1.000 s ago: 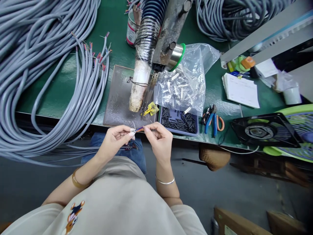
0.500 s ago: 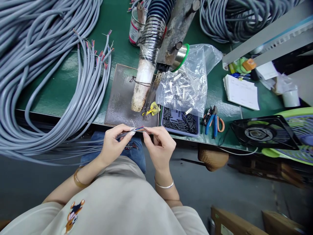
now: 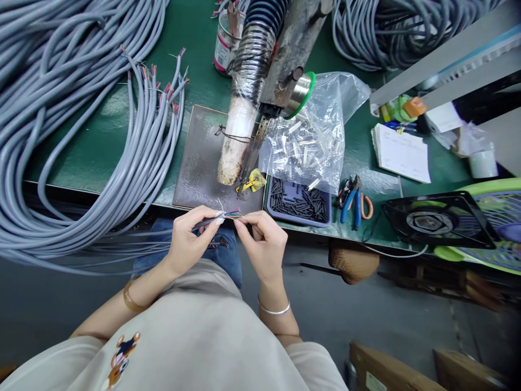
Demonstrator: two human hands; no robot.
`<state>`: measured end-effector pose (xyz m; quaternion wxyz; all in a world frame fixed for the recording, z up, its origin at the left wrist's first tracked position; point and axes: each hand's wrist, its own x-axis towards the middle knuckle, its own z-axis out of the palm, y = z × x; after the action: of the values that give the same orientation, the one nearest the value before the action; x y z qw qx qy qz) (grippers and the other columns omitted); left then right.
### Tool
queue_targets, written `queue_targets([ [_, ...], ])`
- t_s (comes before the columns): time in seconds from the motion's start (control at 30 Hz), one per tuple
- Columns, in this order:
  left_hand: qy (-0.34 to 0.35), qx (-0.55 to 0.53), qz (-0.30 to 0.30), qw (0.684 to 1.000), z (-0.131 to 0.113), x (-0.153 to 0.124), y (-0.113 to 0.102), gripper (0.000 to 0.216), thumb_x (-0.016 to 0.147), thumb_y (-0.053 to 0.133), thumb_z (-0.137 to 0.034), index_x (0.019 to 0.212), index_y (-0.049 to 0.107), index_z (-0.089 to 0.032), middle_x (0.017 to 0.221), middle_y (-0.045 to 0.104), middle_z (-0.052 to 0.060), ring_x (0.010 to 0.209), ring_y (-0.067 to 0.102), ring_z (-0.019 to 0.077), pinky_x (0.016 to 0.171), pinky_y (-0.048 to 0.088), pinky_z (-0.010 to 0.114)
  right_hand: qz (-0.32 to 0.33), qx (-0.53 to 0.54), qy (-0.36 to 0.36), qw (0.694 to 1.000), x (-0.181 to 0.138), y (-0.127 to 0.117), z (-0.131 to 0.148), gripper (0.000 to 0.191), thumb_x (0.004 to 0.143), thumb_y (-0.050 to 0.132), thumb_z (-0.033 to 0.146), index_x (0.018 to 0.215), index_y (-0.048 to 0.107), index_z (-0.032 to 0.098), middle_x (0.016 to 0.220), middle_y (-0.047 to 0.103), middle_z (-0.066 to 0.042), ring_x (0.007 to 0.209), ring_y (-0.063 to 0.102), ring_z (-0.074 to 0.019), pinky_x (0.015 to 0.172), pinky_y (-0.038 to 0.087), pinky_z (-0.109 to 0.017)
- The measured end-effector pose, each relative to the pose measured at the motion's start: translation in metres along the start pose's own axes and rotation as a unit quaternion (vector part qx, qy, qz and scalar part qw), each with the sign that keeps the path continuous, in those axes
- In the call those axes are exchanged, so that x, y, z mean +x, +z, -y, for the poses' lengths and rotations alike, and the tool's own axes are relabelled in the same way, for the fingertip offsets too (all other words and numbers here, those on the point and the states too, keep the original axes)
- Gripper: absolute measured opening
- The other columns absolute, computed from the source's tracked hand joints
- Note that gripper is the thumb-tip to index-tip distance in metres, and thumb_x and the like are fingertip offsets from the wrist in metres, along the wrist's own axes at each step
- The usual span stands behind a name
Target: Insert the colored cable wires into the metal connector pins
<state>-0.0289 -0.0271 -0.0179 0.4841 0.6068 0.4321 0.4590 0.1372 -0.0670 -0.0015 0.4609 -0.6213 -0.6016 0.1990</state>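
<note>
My left hand (image 3: 188,240) pinches the end of a grey cable (image 3: 205,222) just in front of the bench edge. Thin coloured wires (image 3: 233,214) fan out of the cable's stripped end. My right hand (image 3: 264,245) is closed with its fingertips pinching those coloured wires. Both hands sit over my lap, just below a dark metal plate (image 3: 199,163) on the green bench.
Big coils of grey cable (image 3: 69,125) fill the left bench, with stripped ends (image 3: 163,87) pointing away. A wrapped tool on a hose (image 3: 240,136) hangs over the plate. Right of it lie a clear bag of metal parts (image 3: 309,141), a tray of black sleeves (image 3: 299,202), blue cutters (image 3: 353,202), paper (image 3: 401,153) and a black fan (image 3: 439,220).
My right hand has slid a little down and left along the wire ends, its fingers closing tighter on them. My left hand has kept its hold on the cable.
</note>
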Motion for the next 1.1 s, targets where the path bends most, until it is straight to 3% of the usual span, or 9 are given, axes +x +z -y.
queue_targets([
  [0.17,-0.006,0.004,0.002,1.000,-0.001,0.000,0.002,0.010,0.092,0.070,-0.024,0.089,0.076,-0.017,0.079,0.073,0.004,0.069,0.060,0.0144,0.064,0.045,0.025,0.018,0.092,0.111,0.989,0.003,0.003,0.000,0.012,0.090,0.071,0.031,0.093,0.074,0.020,0.081,0.066,0.001,0.047,0.028,-0.0044,0.045,0.023,-0.026],
  [0.27,-0.003,0.006,0.006,1.000,-0.001,0.000,0.002,0.010,0.092,0.069,-0.024,0.088,0.075,-0.017,0.078,0.072,0.004,0.069,0.060,0.0143,0.063,0.046,0.025,0.031,0.116,0.133,0.984,0.005,0.008,0.003,0.013,0.087,0.071,0.032,0.086,0.072,0.019,0.079,0.065,0.002,0.047,0.027,-0.0039,0.045,0.020,-0.026],
  [0.4,-0.031,-0.015,0.007,0.999,-0.001,-0.001,0.004,0.011,0.091,0.070,-0.027,0.088,0.074,-0.017,0.079,0.072,0.004,0.069,0.062,0.0143,0.064,0.049,0.025,0.004,0.122,0.125,0.985,0.005,0.015,0.006,0.015,0.089,0.068,0.029,0.078,0.068,0.019,0.073,0.062,0.003,0.047,0.028,-0.0040,0.046,0.021,-0.025],
  [0.6,-0.177,-0.154,0.065,0.970,-0.005,0.000,0.006,0.030,0.088,0.074,-0.045,0.090,0.065,-0.016,0.059,0.061,-0.003,0.047,0.057,0.0100,0.047,0.046,0.020,-0.039,0.054,0.073,0.995,0.001,0.020,0.009,0.011,0.090,0.067,0.025,0.081,0.070,0.020,0.076,0.064,0.001,0.053,0.039,-0.0074,0.050,0.032,-0.025],
  [0.73,-0.191,-0.207,0.097,0.955,-0.003,0.002,0.005,0.038,0.087,0.075,-0.051,0.090,0.061,-0.016,0.056,0.060,-0.004,0.047,0.056,0.0099,0.048,0.048,0.020,-0.040,0.051,0.052,0.997,0.000,0.022,0.010,0.009,0.091,0.067,0.023,0.082,0.070,0.021,0.076,0.065,0.001,0.056,0.046,-0.0086,0.053,0.038,-0.025],
  [0.9,-0.203,-0.254,0.125,0.937,0.005,0.003,0.002,0.035,0.088,0.076,-0.047,0.093,0.061,-0.017,0.059,0.062,-0.004,0.050,0.056,0.0093,0.051,0.048,0.020,-0.038,0.046,0.050,0.997,0.000,0.022,0.011,0.008,0.091,0.068,0.022,0.083,0.071,0.022,0.077,0.067,0.000,0.060,0.054,-0.0105,0.057,0.043,-0.026],
  [1.1,-0.200,-0.243,0.105,0.943,0.004,0.005,0.002,0.036,0.082,0.082,-0.046,0.089,0.062,-0.016,0.063,0.064,-0.002,0.057,0.060,0.0105,0.056,0.050,0.021,-0.034,0.026,0.042,0.998,-0.001,0.020,0.012,0.008,0.091,0.069,0.024,0.084,0.071,0.022,0.077,0.066,0.001,0.059,0.052,-0.0110,0.057,0.043,-0.027],
])
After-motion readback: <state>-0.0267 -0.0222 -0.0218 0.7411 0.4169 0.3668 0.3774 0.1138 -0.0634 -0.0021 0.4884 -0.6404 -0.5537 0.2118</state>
